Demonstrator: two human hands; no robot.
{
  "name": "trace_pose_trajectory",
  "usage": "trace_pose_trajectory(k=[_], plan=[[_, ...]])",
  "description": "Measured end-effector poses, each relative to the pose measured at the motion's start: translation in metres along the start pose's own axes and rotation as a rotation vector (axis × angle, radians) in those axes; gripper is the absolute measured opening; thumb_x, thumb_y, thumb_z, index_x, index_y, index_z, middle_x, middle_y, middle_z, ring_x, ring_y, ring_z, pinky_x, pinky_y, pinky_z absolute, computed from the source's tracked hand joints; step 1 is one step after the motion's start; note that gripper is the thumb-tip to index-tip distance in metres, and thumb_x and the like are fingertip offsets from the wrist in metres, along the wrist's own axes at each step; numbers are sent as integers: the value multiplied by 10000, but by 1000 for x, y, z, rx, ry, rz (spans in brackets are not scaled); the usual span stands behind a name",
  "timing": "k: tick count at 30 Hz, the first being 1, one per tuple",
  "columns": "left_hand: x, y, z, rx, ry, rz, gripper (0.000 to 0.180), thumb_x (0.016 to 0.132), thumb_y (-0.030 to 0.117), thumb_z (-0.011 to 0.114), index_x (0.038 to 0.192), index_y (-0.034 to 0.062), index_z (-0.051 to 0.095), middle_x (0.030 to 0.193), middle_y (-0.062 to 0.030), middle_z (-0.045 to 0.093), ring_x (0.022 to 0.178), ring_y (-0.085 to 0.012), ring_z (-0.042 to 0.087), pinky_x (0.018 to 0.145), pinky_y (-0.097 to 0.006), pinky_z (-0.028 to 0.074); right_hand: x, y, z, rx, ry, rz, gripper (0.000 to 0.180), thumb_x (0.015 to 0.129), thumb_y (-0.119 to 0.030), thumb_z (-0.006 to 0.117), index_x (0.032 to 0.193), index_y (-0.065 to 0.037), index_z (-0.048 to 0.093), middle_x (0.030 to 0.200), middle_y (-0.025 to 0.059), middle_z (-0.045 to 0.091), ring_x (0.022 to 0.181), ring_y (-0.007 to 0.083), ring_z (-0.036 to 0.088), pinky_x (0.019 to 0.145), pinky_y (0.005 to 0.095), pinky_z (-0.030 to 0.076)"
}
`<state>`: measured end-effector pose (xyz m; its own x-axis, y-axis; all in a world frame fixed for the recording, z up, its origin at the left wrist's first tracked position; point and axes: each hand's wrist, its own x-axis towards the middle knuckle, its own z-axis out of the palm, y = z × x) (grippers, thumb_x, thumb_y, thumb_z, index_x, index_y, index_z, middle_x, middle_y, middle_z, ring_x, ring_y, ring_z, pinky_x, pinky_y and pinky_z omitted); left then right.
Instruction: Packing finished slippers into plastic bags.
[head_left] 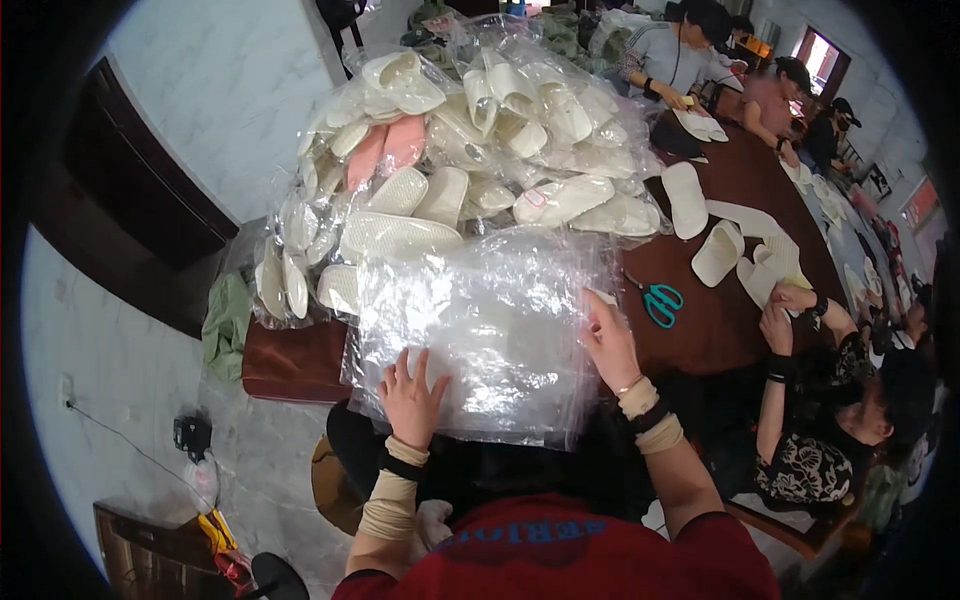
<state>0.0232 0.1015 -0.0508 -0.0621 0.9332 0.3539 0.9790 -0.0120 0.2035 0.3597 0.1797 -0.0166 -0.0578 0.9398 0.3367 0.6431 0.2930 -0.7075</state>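
A stack of clear plastic bags lies in front of me, over the near edge of the table, shiny with reflections. My left hand rests flat on its lower left part with the fingers spread. At the right edge of the bags, my right hand has its fingers bent and closed on the plastic. Just beyond the bags rises a large heap of cream slippers, many in clear bags. A pink pair of slippers lies among them.
Teal-handled scissors lie right of the bags on the brown table. Loose cream slippers lie farther right, near a co-worker's hands. Other people work along the table's far right side. A green cloth bag sits at the left corner.
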Motion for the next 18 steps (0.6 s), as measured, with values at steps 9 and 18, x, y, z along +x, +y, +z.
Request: trace_pose_trajectory(k=[9,18], plan=[[8,-8,15,-35,-94,-78,774,878,599,712,1531,244,499,1705,-142,249,1565,-486,149,1159,-787,83,-43,4,21,123,17,112,771,862,-101,755,1552,-65,413,1012,147,642,846,259,655,806,369,550],[23,-4,58,-46,-18,-11,852,914,656,624,1476,29,500,1701,-164,244,1589,-439,105,1195,-738,47,46,-65,12,-378,-33,-294,721,907,-234,718,1573,-234,440,1560,164,427,1430,412,393,1129,593,366]])
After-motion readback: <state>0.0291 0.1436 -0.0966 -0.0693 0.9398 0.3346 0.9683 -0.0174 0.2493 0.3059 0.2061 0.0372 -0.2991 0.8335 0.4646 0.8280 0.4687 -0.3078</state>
